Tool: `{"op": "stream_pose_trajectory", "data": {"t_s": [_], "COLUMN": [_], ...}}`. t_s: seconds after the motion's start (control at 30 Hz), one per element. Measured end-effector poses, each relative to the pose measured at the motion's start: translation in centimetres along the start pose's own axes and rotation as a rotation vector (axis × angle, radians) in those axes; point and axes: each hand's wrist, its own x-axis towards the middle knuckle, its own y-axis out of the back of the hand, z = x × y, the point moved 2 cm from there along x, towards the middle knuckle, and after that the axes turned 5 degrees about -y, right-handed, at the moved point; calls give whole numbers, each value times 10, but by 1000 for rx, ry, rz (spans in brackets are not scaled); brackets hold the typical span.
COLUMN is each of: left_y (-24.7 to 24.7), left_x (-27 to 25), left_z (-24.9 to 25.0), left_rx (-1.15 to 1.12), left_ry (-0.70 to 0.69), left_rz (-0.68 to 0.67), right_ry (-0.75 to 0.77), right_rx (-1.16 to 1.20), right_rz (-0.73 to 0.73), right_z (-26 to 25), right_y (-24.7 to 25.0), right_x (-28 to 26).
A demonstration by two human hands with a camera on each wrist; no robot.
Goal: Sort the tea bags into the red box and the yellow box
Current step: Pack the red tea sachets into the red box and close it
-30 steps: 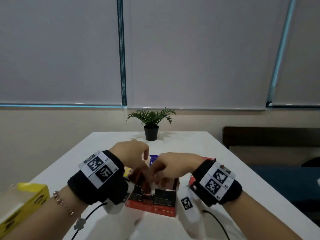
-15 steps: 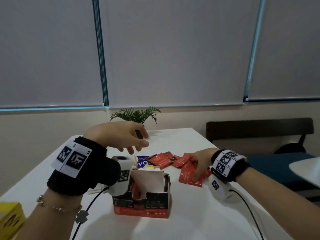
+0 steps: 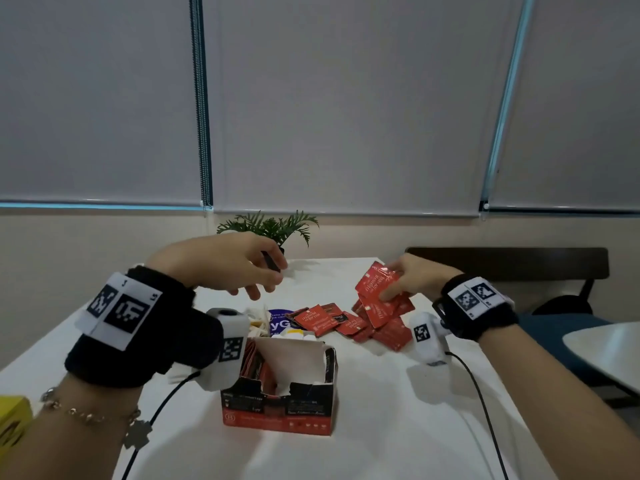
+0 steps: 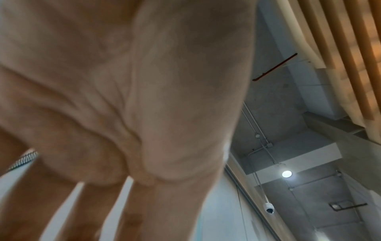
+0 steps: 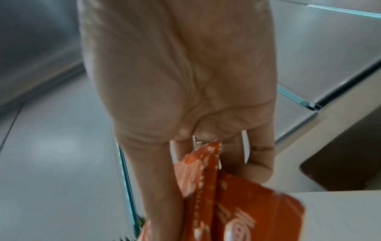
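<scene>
The open red box [image 3: 279,407] stands on the white table [image 3: 363,445] near me, with red tea bags upright inside it. Beyond it lies a loose pile of red tea bags [image 3: 332,320]. My right hand [image 3: 403,282] holds a bunch of red tea bags [image 3: 375,285] lifted above the right end of that pile; in the right wrist view the red tea bags [image 5: 237,203] sit between thumb and fingers. My left hand [image 3: 242,271] hovers above the table behind the box, fingers relaxed and holding nothing. A corner of the yellow box [image 3: 14,420] shows at the far left.
A small potted plant [image 3: 273,226] stands at the table's far end, partly behind my left hand. A blue-and-white packet [image 3: 278,322] and pale tea bags [image 3: 258,322] lie behind the red box. A dark bench [image 3: 519,265] runs along the wall on the right.
Both hands left the red box. My right hand went right to the pile, gathered red tea bags and lifted them. My left hand rose and drew back, empty.
</scene>
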Motion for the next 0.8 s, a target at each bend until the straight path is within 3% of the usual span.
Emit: {"op": "stream_pose_trajectory", "data": {"t_s": [0.13,0.27,0.47,0.67,0.8], "left_y": [-6,-13,-11,0,3], "left_x": [9,15,18,15,18], "left_z": [3,8,15,0,-7], "left_rx": [-86,-272,-528,-510,-505], "left_ry": [-78,-105,-148,-92,-54], "left_rz": [54,139,308,405,479], "right_ry": [158,290,402,408,423], "right_rx": [437,629,721,744,857], "right_rz": [-11,-67,-89,90,107], "right_z": [-30,-64,-92,-79,-74], "right_y": [9,7,0,9,19], "right_x": [-23,-40,-50,-47,-53]}}
